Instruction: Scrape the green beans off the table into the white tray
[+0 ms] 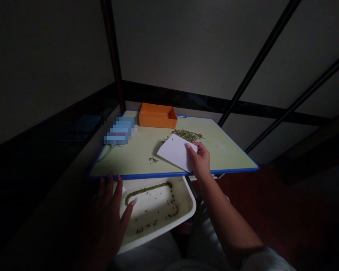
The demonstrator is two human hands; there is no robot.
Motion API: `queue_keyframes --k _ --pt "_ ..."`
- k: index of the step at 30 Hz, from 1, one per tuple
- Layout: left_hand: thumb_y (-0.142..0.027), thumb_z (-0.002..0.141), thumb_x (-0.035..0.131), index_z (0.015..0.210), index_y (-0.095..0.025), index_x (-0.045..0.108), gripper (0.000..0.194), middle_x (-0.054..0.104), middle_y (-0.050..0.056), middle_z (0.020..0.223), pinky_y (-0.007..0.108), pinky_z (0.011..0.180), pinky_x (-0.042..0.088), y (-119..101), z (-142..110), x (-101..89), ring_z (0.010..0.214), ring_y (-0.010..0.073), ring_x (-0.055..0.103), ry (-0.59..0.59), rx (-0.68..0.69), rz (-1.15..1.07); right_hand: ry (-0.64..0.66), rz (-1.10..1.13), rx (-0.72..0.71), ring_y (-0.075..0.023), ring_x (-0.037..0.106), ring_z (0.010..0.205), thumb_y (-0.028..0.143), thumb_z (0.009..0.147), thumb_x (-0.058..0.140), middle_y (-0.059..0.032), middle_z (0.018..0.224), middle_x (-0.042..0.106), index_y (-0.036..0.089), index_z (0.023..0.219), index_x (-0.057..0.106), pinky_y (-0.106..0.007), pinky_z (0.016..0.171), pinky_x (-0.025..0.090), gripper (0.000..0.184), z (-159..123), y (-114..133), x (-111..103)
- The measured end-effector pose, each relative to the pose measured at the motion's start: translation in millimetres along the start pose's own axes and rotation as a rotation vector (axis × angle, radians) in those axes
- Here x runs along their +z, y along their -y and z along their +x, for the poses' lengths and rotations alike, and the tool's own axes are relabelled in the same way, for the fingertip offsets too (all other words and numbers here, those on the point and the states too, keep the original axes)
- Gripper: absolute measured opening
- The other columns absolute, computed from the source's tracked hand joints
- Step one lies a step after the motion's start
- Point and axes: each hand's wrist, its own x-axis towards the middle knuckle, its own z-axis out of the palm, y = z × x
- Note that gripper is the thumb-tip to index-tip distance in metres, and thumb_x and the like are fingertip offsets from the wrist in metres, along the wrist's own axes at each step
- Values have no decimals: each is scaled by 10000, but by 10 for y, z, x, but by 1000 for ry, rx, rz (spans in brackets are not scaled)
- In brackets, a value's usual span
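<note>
My right hand (200,157) grips a white card (175,150) by its right edge, thumb on top. The card is tilted over the pale green tabletop (228,150), just in front of a spread of small greenish-brown grains (188,134). A few grains (153,160) lie apart, left of the card. Below the table's front edge is a white plastic basin (190,205), with more grains gathered along its inner sides and scattered on its floor. My left hand (111,205), fingers spread, is over the basin's left side near the table edge; whether it touches the basin I cannot tell.
An orange open box (158,120) stands at the back of the table. Left of it is a blurred-out light blue object (120,130) with a white cable (106,152). A blue rim (135,175) edges the tabletop. Panelled walls (175,45) rise behind.
</note>
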Motion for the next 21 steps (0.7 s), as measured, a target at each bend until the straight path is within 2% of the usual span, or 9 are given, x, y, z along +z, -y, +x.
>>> queue_keyframes --k 8,15,18,21 --pt "-477 856 354 1415 -125 312 662 287 198 1544 548 1135 308 -19 -8 -2 1470 330 162 5 2 14 84 -57 9 -121 483 565 504 596 753 31 643 574 179 786 585 -232 514 372 412 -23 17 -30" --pt "-490 853 354 1414 -125 311 671 304 212 1532 558 1118 329 22 -17 12 1461 345 188 -9 29 18 -52 -31 -16 -118 463 568 508 609 733 34 649 550 179 805 571 -236 528 356 416 -35 24 -38" --pt "-495 853 351 1422 -139 293 674 307 202 1533 559 1114 336 23 -17 13 1463 337 185 2 27 16 -93 -118 -68 -123 445 577 496 644 716 29 648 536 183 785 574 -236 526 342 371 -163 68 -93" --pt "-497 853 344 1431 -156 276 674 296 188 1542 561 1116 336 7 -11 8 1466 331 176 11 16 10 -65 -236 -97 -129 426 573 484 705 680 26 643 526 193 794 583 -238 515 324 319 -325 109 -159"
